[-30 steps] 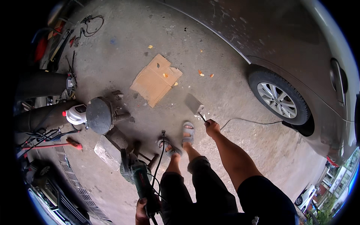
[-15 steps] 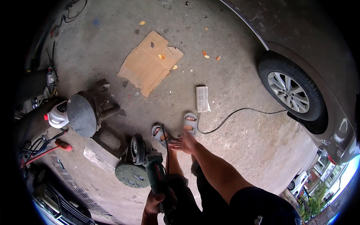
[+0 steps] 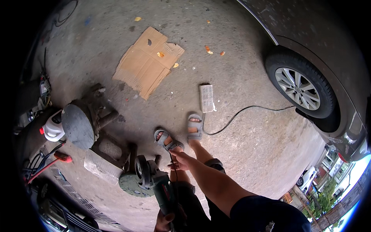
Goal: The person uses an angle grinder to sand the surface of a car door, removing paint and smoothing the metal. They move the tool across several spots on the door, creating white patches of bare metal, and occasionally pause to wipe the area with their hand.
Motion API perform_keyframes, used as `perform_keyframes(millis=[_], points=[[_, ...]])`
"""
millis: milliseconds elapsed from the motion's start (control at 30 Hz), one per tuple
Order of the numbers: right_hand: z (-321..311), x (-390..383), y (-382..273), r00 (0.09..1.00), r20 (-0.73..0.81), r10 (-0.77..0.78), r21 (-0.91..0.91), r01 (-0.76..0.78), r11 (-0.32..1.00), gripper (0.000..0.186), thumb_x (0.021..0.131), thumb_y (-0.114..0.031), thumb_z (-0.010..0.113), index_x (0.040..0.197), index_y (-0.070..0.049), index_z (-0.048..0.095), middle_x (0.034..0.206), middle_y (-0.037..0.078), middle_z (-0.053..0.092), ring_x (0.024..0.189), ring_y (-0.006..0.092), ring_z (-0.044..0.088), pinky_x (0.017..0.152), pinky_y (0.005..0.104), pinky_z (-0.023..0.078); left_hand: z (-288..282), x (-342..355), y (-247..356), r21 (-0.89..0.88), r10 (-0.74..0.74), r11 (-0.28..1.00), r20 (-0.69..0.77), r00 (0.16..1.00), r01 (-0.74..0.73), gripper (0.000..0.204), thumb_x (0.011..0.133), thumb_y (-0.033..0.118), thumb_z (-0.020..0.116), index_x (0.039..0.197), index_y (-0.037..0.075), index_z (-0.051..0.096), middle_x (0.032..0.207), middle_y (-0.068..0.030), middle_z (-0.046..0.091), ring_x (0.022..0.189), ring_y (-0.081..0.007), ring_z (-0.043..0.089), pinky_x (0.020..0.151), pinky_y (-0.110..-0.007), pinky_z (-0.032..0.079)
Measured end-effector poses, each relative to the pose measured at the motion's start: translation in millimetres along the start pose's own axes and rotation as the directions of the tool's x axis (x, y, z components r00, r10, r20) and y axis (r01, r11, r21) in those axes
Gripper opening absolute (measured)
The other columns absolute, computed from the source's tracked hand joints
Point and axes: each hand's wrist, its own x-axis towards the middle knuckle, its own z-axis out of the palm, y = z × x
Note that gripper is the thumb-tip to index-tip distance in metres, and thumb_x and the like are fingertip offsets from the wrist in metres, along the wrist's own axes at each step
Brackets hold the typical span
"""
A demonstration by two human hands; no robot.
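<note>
My left hand (image 3: pixel 166 219) is closed around the body of a green angle grinder (image 3: pixel 161 189), held at the bottom of the view with its disc end pointing up. My right hand (image 3: pixel 179 161) reaches across in front of my legs, fingers closed on the black cord (image 3: pixel 176 176) beside the grinder. Under the grinder's head is a worn round green stool (image 3: pixel 130 186). Beyond my sandalled feet a pale power strip (image 3: pixel 206 96) lies on the concrete, its cable (image 3: pixel 248 107) curving toward the car.
A car with its wheel (image 3: pixel 298 88) stands on the right. Torn cardboard (image 3: pixel 143 67) lies ahead. At left are a round grey metal top (image 3: pixel 78 125), a white jug (image 3: pixel 53 127), a stone block (image 3: pixel 101 166), a red-headed brush (image 3: pixel 63 156) and tangled hoses.
The power strip left my right hand and now lies on the floor. That hand moved down and left onto the cord. The grinder remains in my left hand.
</note>
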Motion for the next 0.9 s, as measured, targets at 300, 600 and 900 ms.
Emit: perform_keyframes(millis=[300, 600, 900], points=[[-32, -36, -151, 0.79, 0.049, -0.612, 0.409, 0.543, 0.733, 0.025, 0.102, -0.03, 0.047, 0.095, -0.008, 0.056, 0.073, 0.002, 0.055, 0.056, 0.0129, 0.047, 0.052, 0.0289, 0.045, 1, 3, 1, 0.073, 0.011, 0.997, -0.014, 1.0, -0.01, 0.068, 0.076, 0.048, 0.077, 0.105, -0.009, 0.055, 0.082, -0.0174, 0.066, 0.07, -0.0251, 0.068, 0.061, -0.033, 0.057], [-142, -127, -234, 0.601, -0.001, -0.799, 0.033, 0.799, 0.601, 0.025, 0.095, -0.035, 0.064, 0.092, -0.01, 0.062, 0.073, -0.002, 0.051, 0.055, 0.008, 0.041, 0.049, 0.0258, 0.036, -13, 98, 19, 0.152, 0.274, 0.959, -0.282, 0.92, -0.239, 0.045, 0.081, 0.034, 0.076, 0.102, -0.001, 0.057, 0.082, -0.0126, 0.064, 0.064, -0.0243, 0.065, 0.056, -0.035, 0.057], [-214, -89, -240, 0.266, -0.151, -0.952, -0.95, 0.227, 0.214, 0.033, 0.085, -0.032, 0.068, 0.106, -0.006, 0.066, 0.102, 0.018, 0.069, 0.101, 0.0363, 0.065, 0.087, 0.0432, 0.052, 10, 204, 181, 0.57, 0.84, 0.482, -0.518, 0.164, -0.665, 0.059, 0.085, 0.03, 0.074, 0.127, -0.001, 0.048, 0.109, -0.0159, 0.065, 0.092, -0.027, 0.067, 0.078, -0.038, 0.056]])
